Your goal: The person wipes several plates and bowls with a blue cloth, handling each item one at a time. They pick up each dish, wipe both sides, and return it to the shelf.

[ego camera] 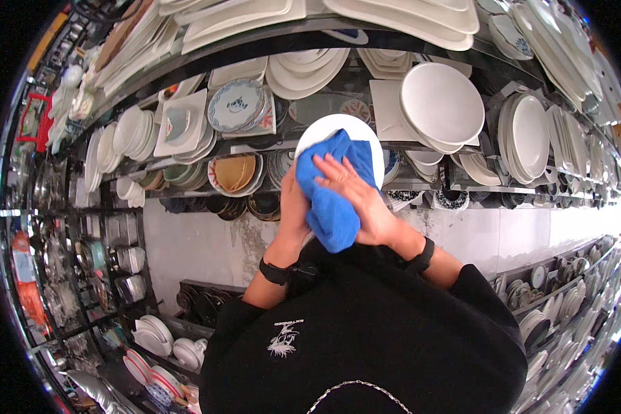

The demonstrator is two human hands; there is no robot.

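Note:
A round white plate (341,124) is held up in front of my chest, before the shelves. My left hand (294,207) grips the plate's left edge, its fingers partly hidden by a blue cloth (334,212). Over the plate's face lies the cloth, its lower part bunched and hanging down past the rim. My right hand (359,199) presses flat on the cloth with its fingers spread a little. Both wrists wear black bands.
Shelves ahead hold stacked white plates (442,103), a blue-patterned plate (235,105), a yellow-brown dish (235,173) and oval plates (530,137). Racks of glassware stand at the left. More crockery fills shelves at lower right, and white bowls (152,335) sit at lower left.

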